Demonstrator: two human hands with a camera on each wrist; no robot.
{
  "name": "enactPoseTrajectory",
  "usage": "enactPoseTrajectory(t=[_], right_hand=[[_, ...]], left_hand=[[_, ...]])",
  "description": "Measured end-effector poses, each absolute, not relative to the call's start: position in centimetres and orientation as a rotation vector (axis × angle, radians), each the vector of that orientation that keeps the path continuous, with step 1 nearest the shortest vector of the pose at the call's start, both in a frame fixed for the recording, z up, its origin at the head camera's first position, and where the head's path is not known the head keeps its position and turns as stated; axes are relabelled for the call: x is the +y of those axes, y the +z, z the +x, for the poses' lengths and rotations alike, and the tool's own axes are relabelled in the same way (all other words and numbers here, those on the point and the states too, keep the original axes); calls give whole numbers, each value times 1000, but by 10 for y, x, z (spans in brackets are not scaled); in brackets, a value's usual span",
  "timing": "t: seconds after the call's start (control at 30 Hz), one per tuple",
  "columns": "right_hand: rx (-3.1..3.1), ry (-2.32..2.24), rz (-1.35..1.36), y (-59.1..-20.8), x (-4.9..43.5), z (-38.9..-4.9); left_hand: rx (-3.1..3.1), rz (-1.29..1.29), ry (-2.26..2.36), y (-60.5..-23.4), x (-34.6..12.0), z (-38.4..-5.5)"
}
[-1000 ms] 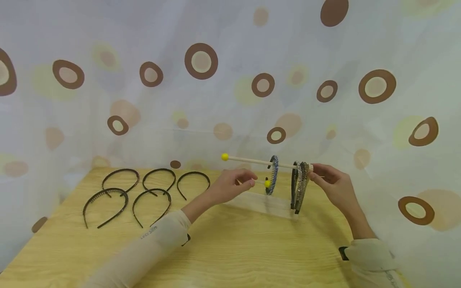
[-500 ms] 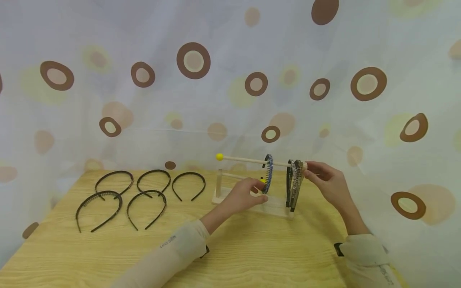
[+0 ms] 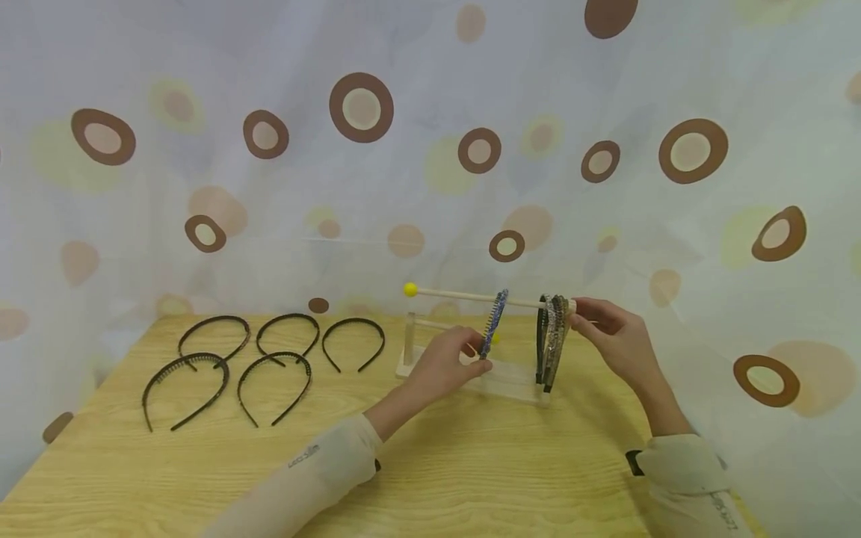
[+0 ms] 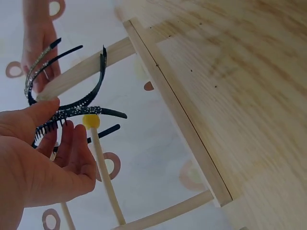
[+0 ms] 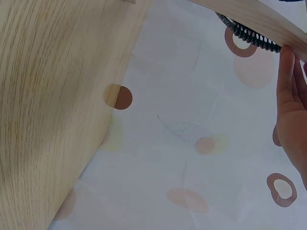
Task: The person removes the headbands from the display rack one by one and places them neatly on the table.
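Observation:
A blue glittery toothed headband (image 3: 494, 325) hangs tilted on the upper rod of a wooden headband stand (image 3: 514, 394). My left hand (image 3: 444, 362) pinches its lower part between thumb and fingers, near the yellow ball (image 4: 91, 121) that tips the lower rod. With thumb and fingers, my right hand (image 3: 615, 336) grips the top of the stand's right upright (image 4: 88, 71). Several glittery and dark headbands (image 3: 553, 340) hang together on the rod beside that hand. In the right wrist view, the right fingers (image 5: 286, 76) touch the wooden upright; part of the hand lies outside that frame.
Several dark headbands (image 3: 272, 373) lie in two rows on the left of the wooden table (image 3: 430, 478). Another yellow ball (image 3: 410, 289) caps the upper rod's left end. A dotted curtain (image 3: 403, 187) hangs behind the table.
My left hand has moved right from beside the lower rod's tip to the blue headband and taken hold of it. The headband now tilts, its lower end drawn left. The right hand keeps its grip.

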State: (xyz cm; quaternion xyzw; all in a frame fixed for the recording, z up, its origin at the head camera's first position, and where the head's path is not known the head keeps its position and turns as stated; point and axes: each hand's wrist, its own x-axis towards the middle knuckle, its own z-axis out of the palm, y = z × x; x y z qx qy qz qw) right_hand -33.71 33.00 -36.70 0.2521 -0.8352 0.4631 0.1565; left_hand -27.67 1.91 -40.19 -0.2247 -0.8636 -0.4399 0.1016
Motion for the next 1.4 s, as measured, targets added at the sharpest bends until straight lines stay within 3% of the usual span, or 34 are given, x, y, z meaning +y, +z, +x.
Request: enactPoseTrajectory(t=[0.7,1.1,1.4], right_hand=[[-2407,1309,738,-365,330,-342],[-2390,1315,800,-342,314,-314],[-2399,1291,750,-365,330,-336]], left_hand=[[-2394,-499,-1352,-368,-24,-264],[-2374,-494,-1447,-339,-51,-251],[-2351,-454,-1496,-321,-67,-241]])
